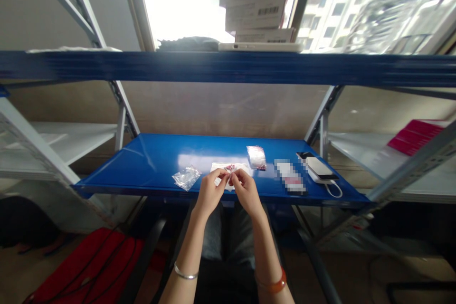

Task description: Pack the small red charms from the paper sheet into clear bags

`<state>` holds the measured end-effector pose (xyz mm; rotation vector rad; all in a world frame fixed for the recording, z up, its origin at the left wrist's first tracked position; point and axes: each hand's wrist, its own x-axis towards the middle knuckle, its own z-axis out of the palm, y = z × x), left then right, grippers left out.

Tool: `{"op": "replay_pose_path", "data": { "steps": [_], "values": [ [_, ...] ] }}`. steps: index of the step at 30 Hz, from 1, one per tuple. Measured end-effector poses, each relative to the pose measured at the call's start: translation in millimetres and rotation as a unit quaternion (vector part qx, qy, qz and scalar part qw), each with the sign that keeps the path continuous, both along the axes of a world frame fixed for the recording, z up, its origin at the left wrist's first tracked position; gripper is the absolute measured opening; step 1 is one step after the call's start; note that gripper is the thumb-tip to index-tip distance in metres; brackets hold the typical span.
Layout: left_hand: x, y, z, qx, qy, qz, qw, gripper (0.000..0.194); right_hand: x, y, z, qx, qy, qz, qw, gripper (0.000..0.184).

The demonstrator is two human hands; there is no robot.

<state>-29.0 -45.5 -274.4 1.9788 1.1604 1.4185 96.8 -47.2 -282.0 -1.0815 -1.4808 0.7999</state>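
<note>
The left hand [210, 194] and right hand [246, 194] pinch almost shut at a white paper [219, 167]; I can't tell if they hold it; it lies sideways on the blue shelf [142, 161].

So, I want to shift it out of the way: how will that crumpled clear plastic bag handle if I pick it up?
The clear plastic bag looks light and floppy, since it lies crumpled, so it will probably sag when lifted. On the glossy blue shelf, it would likely slide easily if pushed.
</note>
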Motion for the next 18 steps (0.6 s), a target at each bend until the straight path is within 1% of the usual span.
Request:
{"op": "replay_pose_path", "data": {
  "steps": [5,10,18],
  "values": [
    [3,0,-2.0,0.008,0.007,0.038,0.999,0.016,-3,1,-2.4,0.027,-0.030,-0.021,0.999,0.021],
    [7,0,-9.0,0.017,-0.002,0.068,0.998,0.016,-9,0,-3.3,0.024,-0.063,-0.051,0.996,0.021],
    [13,2,-15.8,0.029,-0.006,0.113,0.993,0.019,-10,-4,2.6,0.012,-0.121,-0.080,0.989,0.022]
  ]
}}
